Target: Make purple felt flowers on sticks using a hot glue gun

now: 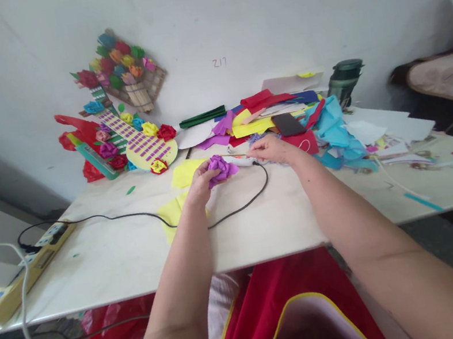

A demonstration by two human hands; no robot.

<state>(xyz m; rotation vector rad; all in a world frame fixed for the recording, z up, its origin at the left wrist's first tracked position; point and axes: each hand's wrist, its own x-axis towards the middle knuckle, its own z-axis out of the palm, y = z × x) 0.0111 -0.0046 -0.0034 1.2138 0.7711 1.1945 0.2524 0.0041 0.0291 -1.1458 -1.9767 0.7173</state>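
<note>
My left hand [201,184] is closed around a purple paper flower [220,169] with ruffled petals, held above the table. To its right, the fingers of my right hand [271,150] pinch the end of a thin stick [236,155], which reaches toward the flower; whether the two touch is hard to tell. Just under that stick is a white glue gun [245,161] with a black cord, partly hidden by the flower and fingers. Yellow paper sheets [186,173] lie beneath and beside my left hand.
A guitar-shaped craft [141,143] with paper flowers leans on the wall at left. Coloured paper [253,121], a phone [287,124] and a dark green bottle [345,83] occupy the back right. The black cord [107,217] crosses the table to a power strip [41,260].
</note>
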